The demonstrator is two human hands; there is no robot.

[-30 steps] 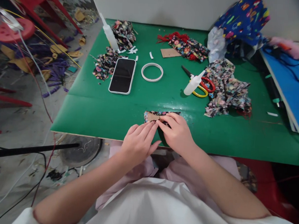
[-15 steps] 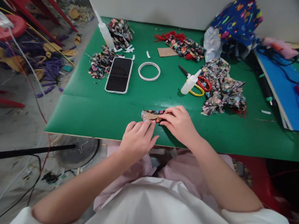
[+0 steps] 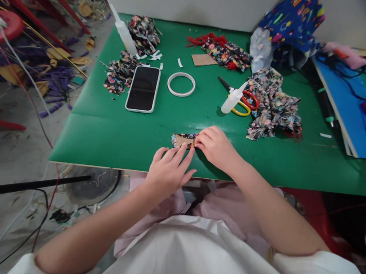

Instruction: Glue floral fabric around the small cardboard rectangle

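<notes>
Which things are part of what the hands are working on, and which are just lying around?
In the work:
- flowery cloth strip, touched by the left hand and right hand
- brown card on it
- perhaps, though untouched: scissors, small white bottle

Just lying around, it seems:
- phone
- blue patterned cloth

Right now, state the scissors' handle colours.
One red handle, one yellow handle; head view shows both.

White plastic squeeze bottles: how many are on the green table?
2. One white plastic bottle is at the back left, beside crumpled black floral cloth; another bottle is by the red-and-yellow-handled scissors. More may be hidden.
</notes>
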